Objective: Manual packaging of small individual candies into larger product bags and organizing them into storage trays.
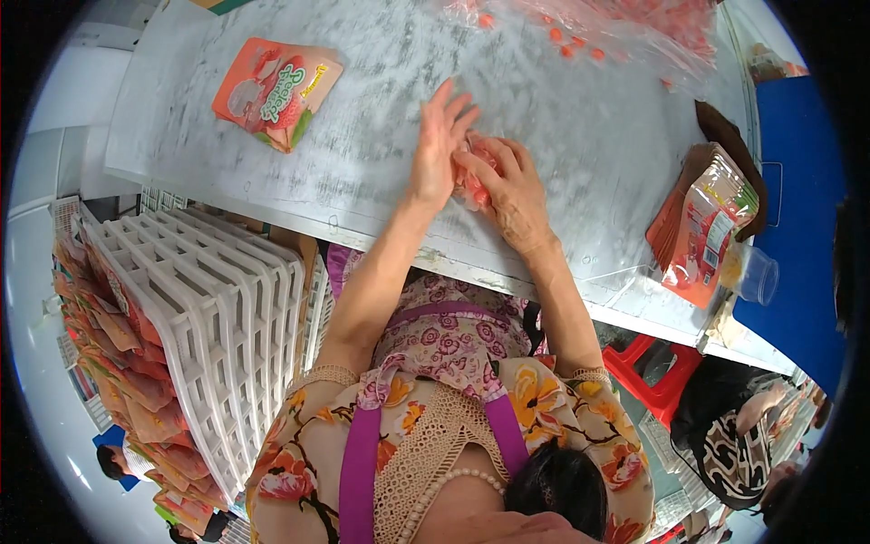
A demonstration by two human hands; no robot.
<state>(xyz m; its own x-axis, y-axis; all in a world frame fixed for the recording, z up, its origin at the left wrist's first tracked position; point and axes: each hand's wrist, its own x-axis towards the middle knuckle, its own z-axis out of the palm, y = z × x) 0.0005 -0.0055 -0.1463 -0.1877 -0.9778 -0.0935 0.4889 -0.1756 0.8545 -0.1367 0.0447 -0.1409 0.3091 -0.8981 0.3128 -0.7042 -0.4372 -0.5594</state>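
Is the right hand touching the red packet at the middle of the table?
Touching. The head view shows it: the right hand has its fingers and thumb wrapped over the red packet.

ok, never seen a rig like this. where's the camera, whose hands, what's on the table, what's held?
No machine here: these are a person's two bare hands. The single picture comes from a fisheye camera worn on that person's head, looking down, so straight edges bend and the forearms reach up from below. Picture left is the person's left.

The right hand grips a small clear plastic packet with red contents. The left hand is open beside it; whether it touches is hard to tell.

On the table lie a pink-and-tan pouch at left, a large clear plastic bag with loose red pieces at the far side, and more packaging pouches at right.
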